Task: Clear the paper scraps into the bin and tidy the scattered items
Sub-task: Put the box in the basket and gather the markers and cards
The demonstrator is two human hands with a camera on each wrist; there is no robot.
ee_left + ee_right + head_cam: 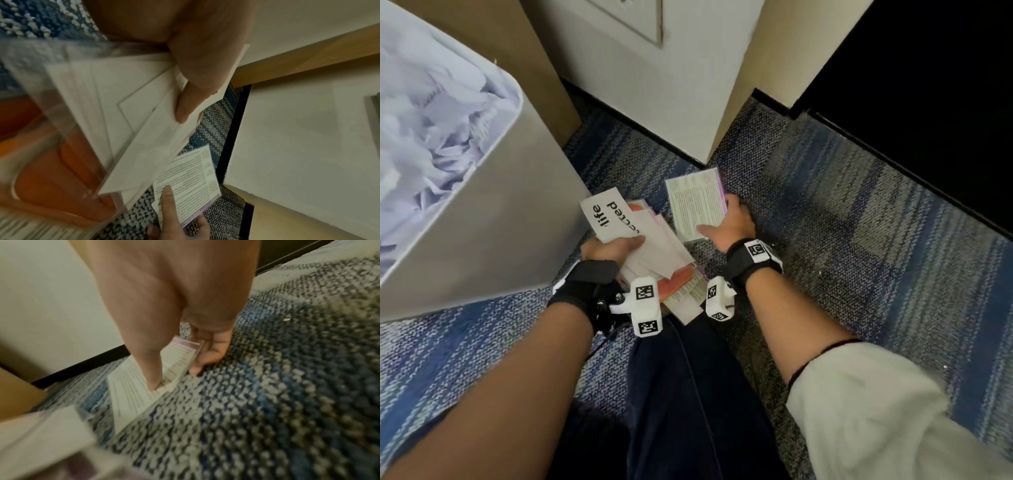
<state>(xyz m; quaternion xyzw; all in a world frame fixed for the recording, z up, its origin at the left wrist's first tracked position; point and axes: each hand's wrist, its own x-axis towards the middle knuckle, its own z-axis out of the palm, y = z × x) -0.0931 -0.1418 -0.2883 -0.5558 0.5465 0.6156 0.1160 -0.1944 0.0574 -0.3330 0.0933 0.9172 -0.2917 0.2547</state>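
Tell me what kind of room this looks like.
Probably an office or a similar workplace, seen at floor level. Clues: patterned blue-grey carpet of a commercial type, a white bin full of crumpled paper, and printed leaflets held in the left hand and right hand.

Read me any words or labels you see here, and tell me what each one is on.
"life": white paper strip with bold black letters, held in the left hand.
"ected", partly cut off: same strip.
Fine print on the clear-sleeved leaflet gripped by the right hand: too small to read.
Black-and-white square wrist tags: patterns only, no words.
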